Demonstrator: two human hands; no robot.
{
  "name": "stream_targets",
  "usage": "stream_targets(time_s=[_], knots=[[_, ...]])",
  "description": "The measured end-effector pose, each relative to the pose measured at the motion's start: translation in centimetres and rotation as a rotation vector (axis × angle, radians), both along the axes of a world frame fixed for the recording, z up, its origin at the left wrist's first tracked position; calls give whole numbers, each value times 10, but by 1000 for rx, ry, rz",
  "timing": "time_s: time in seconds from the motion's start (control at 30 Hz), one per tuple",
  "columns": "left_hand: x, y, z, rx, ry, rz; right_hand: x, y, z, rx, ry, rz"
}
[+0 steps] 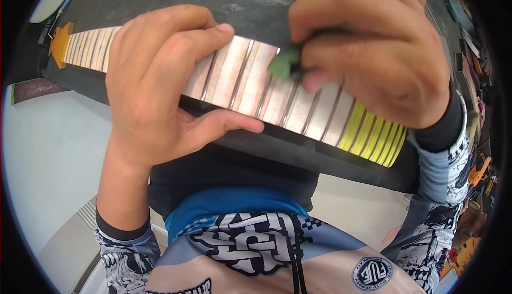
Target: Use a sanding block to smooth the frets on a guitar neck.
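Observation:
A guitar neck lies slantwise across the dark bench, fret side up. Pale tape strips cover the wood between its metal frets, and bright yellow strips cover the right end. My left hand grips the neck around its middle, fingers over the far edge and thumb along the near edge. In my closed right hand is a small green piece, held against or just over the frets right of my left hand. Motion blur and the fingers hide most of it; its exact kind is unclear.
An orange-yellow pointed piece sits at the neck's left end. The dark bench top extends behind. A blue pen-like tool lies at the far left. Several tools and orange items crowd the right edge. A white surface is at left.

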State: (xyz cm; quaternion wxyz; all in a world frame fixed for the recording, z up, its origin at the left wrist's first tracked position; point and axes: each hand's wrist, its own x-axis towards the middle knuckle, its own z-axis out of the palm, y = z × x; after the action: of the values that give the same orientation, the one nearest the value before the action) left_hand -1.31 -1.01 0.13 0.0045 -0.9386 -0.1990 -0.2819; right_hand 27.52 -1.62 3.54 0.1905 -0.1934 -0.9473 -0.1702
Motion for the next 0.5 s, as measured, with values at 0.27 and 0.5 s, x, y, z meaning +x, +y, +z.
stream_targets(time_s=[0.27, 0.5], knots=[[-3, 1, 0, 9, -4, 11, -14, -4, 3, 23, -20, -2], [-6, 0, -1, 12, 9, 23, -13, -12, 4, 53, -31, -5]])
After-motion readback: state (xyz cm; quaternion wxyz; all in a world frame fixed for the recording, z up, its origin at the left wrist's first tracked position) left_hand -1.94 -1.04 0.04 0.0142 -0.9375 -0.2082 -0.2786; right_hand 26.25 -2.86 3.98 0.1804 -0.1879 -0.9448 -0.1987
